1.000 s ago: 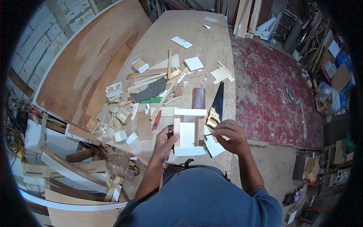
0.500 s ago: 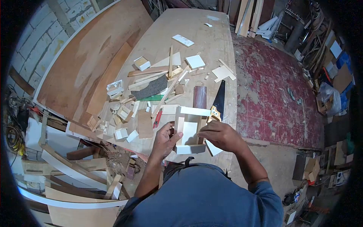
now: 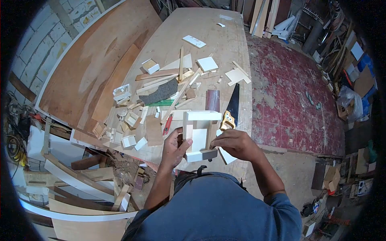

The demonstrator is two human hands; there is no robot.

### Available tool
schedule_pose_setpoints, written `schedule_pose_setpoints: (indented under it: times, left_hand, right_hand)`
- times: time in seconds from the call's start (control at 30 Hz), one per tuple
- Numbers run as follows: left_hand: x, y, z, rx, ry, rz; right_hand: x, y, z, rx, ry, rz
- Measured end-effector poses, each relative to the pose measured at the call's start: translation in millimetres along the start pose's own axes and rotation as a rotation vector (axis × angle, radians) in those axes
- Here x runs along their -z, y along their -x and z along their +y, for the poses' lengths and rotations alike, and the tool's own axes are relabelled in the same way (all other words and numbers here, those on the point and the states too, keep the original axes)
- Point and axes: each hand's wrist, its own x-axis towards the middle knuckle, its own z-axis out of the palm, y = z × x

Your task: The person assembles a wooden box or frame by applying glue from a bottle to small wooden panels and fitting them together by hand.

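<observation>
One open frame (image 3: pixel 203 115), left hand (image 3: pixel 175 148) gripping its edge, right hand (image 3: pixel 236 145) pinched closed opposite

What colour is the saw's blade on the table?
The saw's blade is black, seen best in the head view.

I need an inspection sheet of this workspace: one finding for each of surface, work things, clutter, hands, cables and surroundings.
Surface: wooden table, with a pale mark near the far end.
Work things: open white box, held at the near edge; saw and red knife lie beyond it.
Clutter: offcuts, strips and a dark grey sheet, mostly on the left half.
Hands: left hand grips the box's left side; right hand is at its right side, fingers pinched, anything between them too small to tell.
Cables: coils, probably cable, at far left; on the table, nothing seen.
Surroundings: red floor, worn, with slippers on it.
</observation>
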Motion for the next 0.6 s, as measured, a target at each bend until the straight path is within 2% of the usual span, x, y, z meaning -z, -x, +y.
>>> schedule_pose_setpoints:
  times: [0.07, 0.17, 0.37, 0.6]
  left_hand:
    - [-1, 2, 3, -0.008, 0.007, 0.012]
    - [2, 3, 3, -0.041, 0.034, 0.02]
    - [5, 3, -1, -0.086, 0.086, 0.031]
    - [4, 3, 1, -0.088, 0.075, 0.069]
  right_hand:
    - [1, 2, 3, -0.056, -0.069, 0.093]
    - [2, 4, 4, -0.075, -0.118, 0.115]
    - [-3, 7, 3, -0.031, -0.192, 0.229]
    - [-1, 10, 2, 0.05, -0.145, 0.186]
